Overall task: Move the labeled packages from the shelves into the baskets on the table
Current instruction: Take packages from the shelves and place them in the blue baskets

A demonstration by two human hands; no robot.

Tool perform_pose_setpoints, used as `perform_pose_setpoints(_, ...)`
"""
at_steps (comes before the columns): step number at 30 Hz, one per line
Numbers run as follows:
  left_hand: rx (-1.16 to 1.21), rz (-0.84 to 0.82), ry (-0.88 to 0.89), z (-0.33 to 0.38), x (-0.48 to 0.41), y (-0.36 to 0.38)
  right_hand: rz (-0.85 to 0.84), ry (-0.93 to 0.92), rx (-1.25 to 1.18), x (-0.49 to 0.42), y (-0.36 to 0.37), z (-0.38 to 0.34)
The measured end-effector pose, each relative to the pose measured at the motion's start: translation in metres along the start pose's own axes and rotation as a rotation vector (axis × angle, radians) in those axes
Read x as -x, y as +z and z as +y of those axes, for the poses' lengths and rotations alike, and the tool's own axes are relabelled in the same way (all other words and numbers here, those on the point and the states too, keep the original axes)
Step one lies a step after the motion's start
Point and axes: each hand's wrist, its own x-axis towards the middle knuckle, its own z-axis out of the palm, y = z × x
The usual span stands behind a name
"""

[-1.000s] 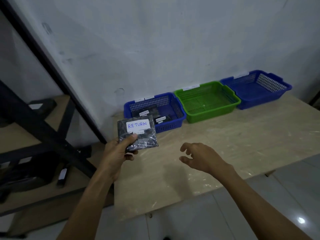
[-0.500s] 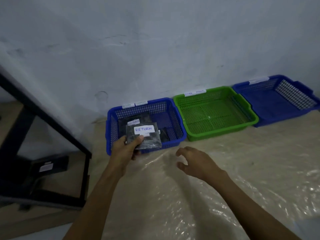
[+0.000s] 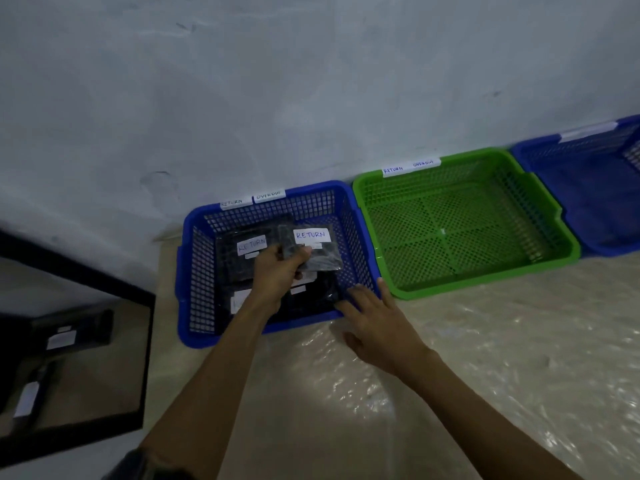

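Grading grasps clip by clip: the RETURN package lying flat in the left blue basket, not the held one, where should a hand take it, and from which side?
Probably from above, pinching the lying package at its left edge: it is thin and flat, the blue basket walls block sideways reach, and the left hand with the held package covers its right side.

The pale worktop (image 3: 485, 358) is looking shiny and crinkly. Three baskets are sitting on it in a row along the wall (image 3: 311, 81), close side by side: a blue basket (image 3: 199, 282) on the left, a green basket (image 3: 485, 285) in the middle, a second blue basket (image 3: 588, 188) on the right
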Motion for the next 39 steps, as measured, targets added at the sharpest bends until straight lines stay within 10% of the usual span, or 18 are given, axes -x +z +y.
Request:
perform_pose_setpoints(7, -0.168, 0.097, 0.105, -0.018, -0.065, 0.033, -0.026, -0.062, 0.042, -0.005, 0.014, 0.011)
perform_pose_setpoints(18, -1.131, 0.420, 0.595, -0.054, -0.082, 0.052, 0.042, -0.072, -0.018, -0.002, 0.022, 0.013)
perform_pose_setpoints(39, -1.209, 0.013, 0.609, -0.055, -0.086, 0.052, 0.018, -0.064, 0.001, -0.002, 0.024, 0.012)
